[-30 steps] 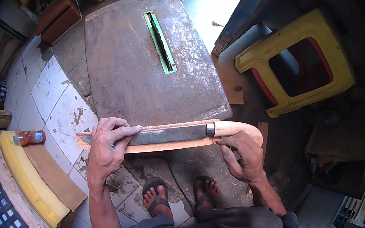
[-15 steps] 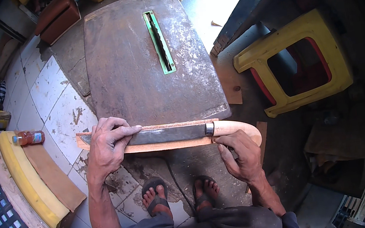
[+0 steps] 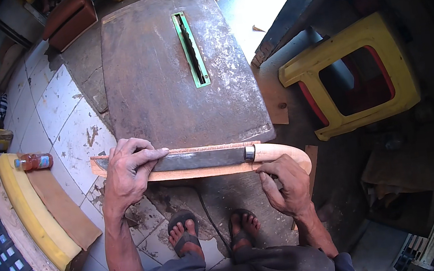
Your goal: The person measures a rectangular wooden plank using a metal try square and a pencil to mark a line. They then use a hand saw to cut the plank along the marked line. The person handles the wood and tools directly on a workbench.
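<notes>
A machete (image 3: 203, 159) with a dark flat blade, a shiny metal collar and a pale curved wooden handle lies lengthwise along a light wooden board (image 3: 200, 173). The board shows as a strip above and below the blade. Near the blade's tip, my left hand (image 3: 127, 171) clamps blade and board together, fingers over the top. My right hand (image 3: 288, 185) is just below the collar, at the board's near edge. Its thumb and forefinger are pinched together; whatever is between them is too small or hidden to make out.
Just beyond the board stands a rusty metal tabletop (image 3: 157, 88) with a green-framed slot (image 3: 191, 49). A yellow stool (image 3: 348, 76) lies at the right. Leftward, a bottle (image 3: 34, 162) rests by a curved yellow strip (image 3: 36, 206). A dark cable (image 3: 209, 217) runs along the floor between my feet.
Both hands, the machete and the board stay almost exactly where they were. The whole view has shifted very slightly.
</notes>
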Available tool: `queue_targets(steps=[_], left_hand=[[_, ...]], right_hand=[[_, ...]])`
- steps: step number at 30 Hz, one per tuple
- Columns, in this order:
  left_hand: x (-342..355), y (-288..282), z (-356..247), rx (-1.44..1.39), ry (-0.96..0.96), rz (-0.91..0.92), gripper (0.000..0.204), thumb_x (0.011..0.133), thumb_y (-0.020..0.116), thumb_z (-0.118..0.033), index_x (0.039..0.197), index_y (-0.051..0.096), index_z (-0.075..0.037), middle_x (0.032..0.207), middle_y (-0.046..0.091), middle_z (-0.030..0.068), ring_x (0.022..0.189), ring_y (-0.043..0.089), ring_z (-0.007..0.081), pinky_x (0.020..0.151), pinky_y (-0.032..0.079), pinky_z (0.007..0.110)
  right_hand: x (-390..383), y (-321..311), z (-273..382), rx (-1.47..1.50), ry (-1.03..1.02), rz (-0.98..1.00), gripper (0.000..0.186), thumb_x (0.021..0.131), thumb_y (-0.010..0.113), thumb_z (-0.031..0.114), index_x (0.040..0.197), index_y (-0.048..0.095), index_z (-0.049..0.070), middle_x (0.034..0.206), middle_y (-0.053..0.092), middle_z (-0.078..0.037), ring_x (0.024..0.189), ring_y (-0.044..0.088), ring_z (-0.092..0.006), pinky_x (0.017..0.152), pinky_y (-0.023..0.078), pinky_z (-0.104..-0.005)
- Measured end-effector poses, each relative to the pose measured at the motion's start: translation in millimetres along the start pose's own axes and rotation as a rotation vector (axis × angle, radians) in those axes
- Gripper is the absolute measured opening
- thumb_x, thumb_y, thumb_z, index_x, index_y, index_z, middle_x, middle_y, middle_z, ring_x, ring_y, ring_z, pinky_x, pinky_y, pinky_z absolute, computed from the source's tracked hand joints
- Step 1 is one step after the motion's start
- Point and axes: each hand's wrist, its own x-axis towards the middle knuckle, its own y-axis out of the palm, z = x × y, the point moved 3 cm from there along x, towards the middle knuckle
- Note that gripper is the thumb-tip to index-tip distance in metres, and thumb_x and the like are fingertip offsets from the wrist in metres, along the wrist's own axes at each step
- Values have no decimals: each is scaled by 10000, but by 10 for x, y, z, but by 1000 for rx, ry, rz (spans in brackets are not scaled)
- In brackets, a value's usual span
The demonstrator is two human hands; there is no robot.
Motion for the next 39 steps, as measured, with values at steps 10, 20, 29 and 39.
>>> queue_targets(steps=[10, 20, 29, 39], left_hand=[[-5, 18, 18, -15, -27, -13, 282, 865, 776, -52, 1109, 856, -168, 1043, 720, 42, 1023, 619, 256, 949, 466, 383], [-22, 17, 27, -15, -34, -21, 281, 867, 771, -52, 1109, 856, -167, 1031, 723, 36, 1016, 618, 252, 949, 467, 388], [6, -3, -4, -3, -11, 16, 310, 865, 737, 25, 1120, 842, -117, 1044, 702, 69, 1025, 615, 270, 959, 483, 389], [-24, -4, -22, -9, -16, 2, 303, 866, 731, 32, 1115, 840, -101, 1049, 708, 75, 1037, 618, 273, 959, 485, 383]], right_hand=[[14, 11, 4, -8, -1, 5, 183, 847, 749, -39, 1025, 722, -6, 865, 705, -130, 772, 667, -295, 711, 529, -403], [12, 5, -2, 16, 12, 3, 182, 847, 750, -38, 1024, 722, -4, 886, 716, -127, 776, 666, -297, 718, 527, -398], [9, -2, 13, 3, 23, 4, 182, 843, 751, -38, 1019, 722, -4, 888, 716, -129, 782, 667, -302, 727, 531, -401], [-3, -13, 10, -10, 18, -1, 175, 854, 744, -33, 1026, 724, -3, 877, 711, -130, 794, 676, -296, 726, 534, -404]])
